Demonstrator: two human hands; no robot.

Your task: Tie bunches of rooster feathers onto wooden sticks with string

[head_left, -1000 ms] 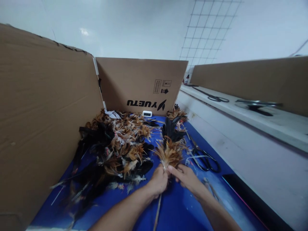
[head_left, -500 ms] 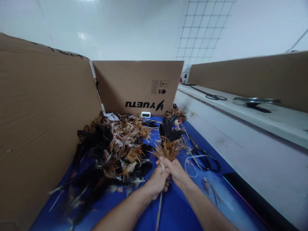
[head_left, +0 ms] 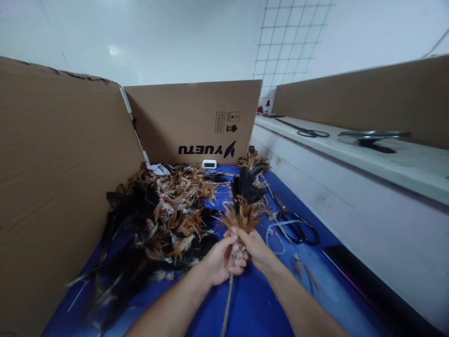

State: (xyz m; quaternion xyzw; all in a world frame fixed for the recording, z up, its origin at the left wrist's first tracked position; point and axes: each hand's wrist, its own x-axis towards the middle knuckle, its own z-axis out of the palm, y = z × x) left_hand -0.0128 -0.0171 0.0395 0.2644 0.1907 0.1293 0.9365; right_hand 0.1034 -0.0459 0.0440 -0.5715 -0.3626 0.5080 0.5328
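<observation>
At six o'clock, nearest me, the stick (head_left: 227, 304) runs up over the blue table (head_left: 261, 309) to my hands. I have the left hand's (head_left: 222, 262) fingers curled, partly closed, around the base of the feather bundle (head_left: 244, 214); the right hand's (head_left: 253, 244) thumb presses that base from above, its other fingers mostly hidden. The bundle points to twelve, brown feathers just past my hands, black beyond. Near three o'clock lies a black slab (head_left: 372, 281); near two, scissors (head_left: 301, 229). A feather pile (head_left: 185, 201) spreads at ten; farther, toward eleven, stands a white timer (head_left: 209, 164) before the cardboard (head_left: 189, 117).
</observation>
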